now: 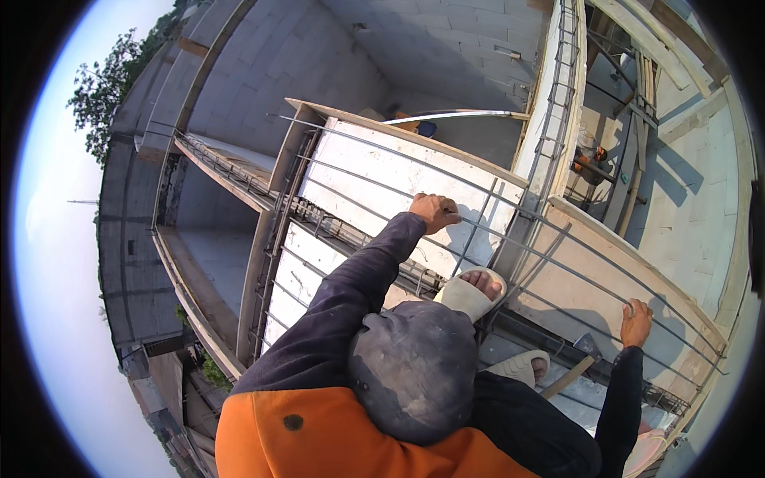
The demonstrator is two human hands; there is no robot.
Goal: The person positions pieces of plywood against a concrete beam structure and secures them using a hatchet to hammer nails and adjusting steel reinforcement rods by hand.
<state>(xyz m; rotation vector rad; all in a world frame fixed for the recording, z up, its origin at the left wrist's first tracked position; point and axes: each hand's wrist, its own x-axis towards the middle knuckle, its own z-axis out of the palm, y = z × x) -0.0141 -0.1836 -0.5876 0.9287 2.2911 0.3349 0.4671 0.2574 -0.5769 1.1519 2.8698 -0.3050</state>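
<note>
Crouching over a grid of steel bars, I have my left hand (436,213) closed around a long thin steel reinforcing bar (510,239). Farther right, my right hand (636,323) is also closed on a bar, which looks like the same one. Beneath lie a white panel (434,247) and a tan panel (586,301), with other bars running across them. Near my right forearm is a hammer-like tool (588,345) with a dark head and wooden handle; neither hand touches it. My dusty grey knee (414,370) hides part of the bars.
My sandalled foot (470,295) stands between the panels. A raised wooden board (406,137) edges the white panel, with a deep walled space (438,48) beyond. To the upper right runs a rebar cage (558,99) above another drop. Wooden edging (191,299) borders an opening at left.
</note>
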